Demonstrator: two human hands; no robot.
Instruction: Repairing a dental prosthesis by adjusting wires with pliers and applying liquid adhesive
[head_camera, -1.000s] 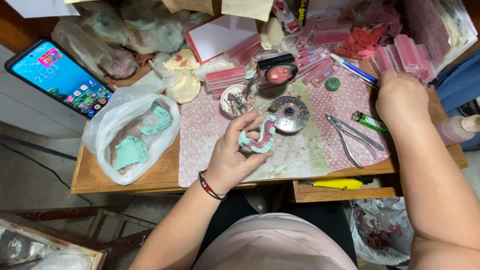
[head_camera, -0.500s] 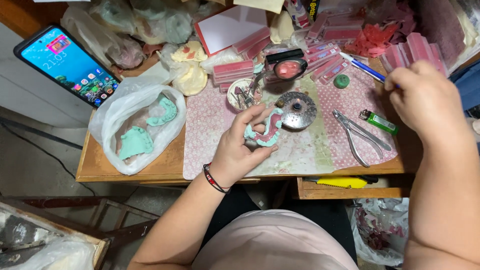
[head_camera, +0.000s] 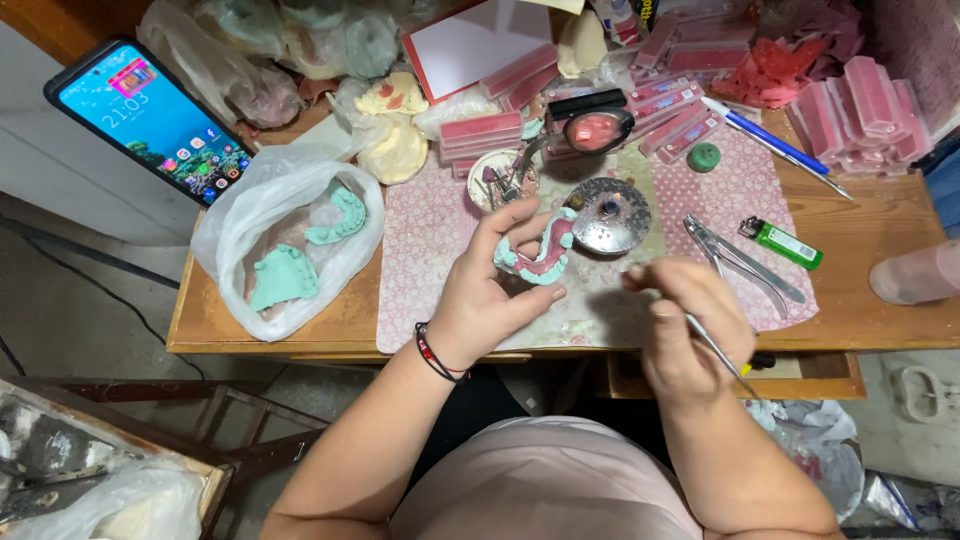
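Wooden bench (head_camera: 880, 300): left hand (head_camera: 490, 295) fingers clasp teal-pink dental cast (head_camera: 540, 255); right hand (head_camera: 685, 320) pinches thin metal tool (head_camera: 722, 355).

The left hand's (head_camera: 490, 285) fingers cover the near part of the dental cast (head_camera: 540, 255). The thin metal tool's (head_camera: 715, 345) working tip is hidden inside the right hand (head_camera: 685, 325). Beyond both hands, the stacked pink wax strips (head_camera: 860, 105) run off the upper edge, and the small bowl's (head_camera: 500, 180) contents are too small to tell.

phone (head_camera: 150, 120), green lighter (head_camera: 782, 241), pliers (head_camera: 742, 259)
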